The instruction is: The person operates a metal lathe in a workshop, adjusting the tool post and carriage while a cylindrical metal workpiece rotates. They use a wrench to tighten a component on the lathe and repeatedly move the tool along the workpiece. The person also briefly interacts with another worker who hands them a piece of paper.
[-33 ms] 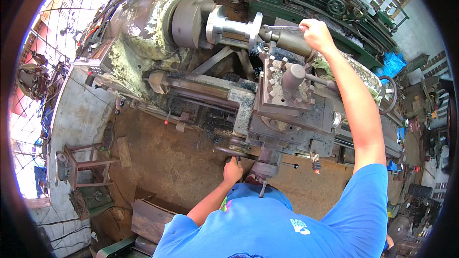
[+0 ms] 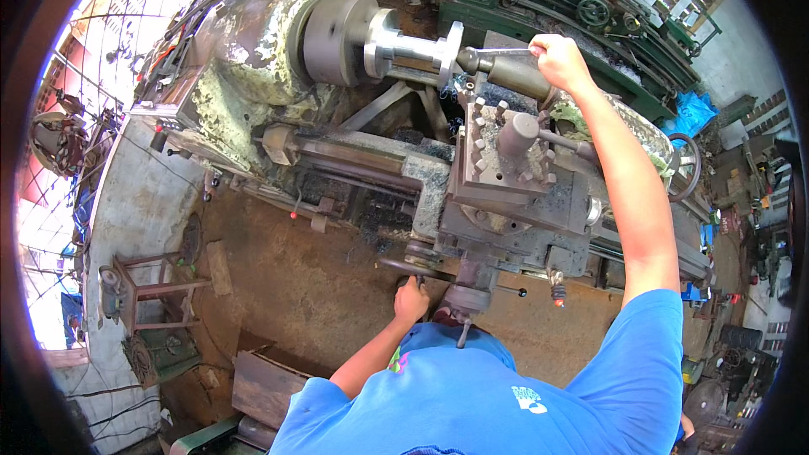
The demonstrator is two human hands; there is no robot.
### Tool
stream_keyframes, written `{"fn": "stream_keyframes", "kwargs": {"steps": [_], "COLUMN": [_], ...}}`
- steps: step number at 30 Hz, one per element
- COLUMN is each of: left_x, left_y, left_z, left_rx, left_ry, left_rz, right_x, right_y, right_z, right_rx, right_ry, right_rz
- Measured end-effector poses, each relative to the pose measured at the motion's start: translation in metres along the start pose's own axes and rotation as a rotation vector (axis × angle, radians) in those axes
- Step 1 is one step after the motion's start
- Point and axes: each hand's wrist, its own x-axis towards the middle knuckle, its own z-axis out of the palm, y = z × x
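Note:
A spool-shaped steel workpiece with a flange at each end (image 2: 413, 47) sits between the lathe chuck (image 2: 335, 40) and the tailstock (image 2: 516, 74). My right hand (image 2: 558, 63) is closed around one end of a thin metal rod (image 2: 497, 52). That rod stretches left above the tailstock's nose, and its far tip lies close to the right flange. Down in front of the carriage, my left hand (image 2: 410, 300) is wrapped round the grip of a dark handwheel (image 2: 434, 273). The square tool post (image 2: 506, 147) with several bolts stands just below the workpiece.
Metal chips cover the carriage (image 2: 431, 190) and lathe bed. A crank handle (image 2: 463, 335) juts toward my body. Behind stands a green lathe (image 2: 480, 21); a blue plastic bag (image 2: 693, 112) lies to the right. At left are a small metal stand (image 2: 160, 289) and a green machine (image 2: 164, 354).

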Motion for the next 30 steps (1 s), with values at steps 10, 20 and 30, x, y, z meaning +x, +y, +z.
{"fn": "stream_keyframes", "kwargs": {"steps": [10, 20, 30], "left_x": [-0.002, 0.001, 0.003], "left_y": [0.004, 0.0, -0.006], "left_z": [-0.004, 0.0, 0.005], "left_rx": [0.01, 0.03, 0.005], "left_ry": [-0.005, -0.008, 0.016], "left_rz": [0.0, 0.005, 0.024], "right_x": [-0.006, -0.007, -0.011], "right_y": [-0.012, -0.026, -0.002], "right_z": [0.003, 0.005, 0.007], "right_rx": [-0.001, -0.209, -0.063], "right_ry": [-0.2, -0.247, -0.385], "right_rz": [-0.114, -0.022, -0.087]}}
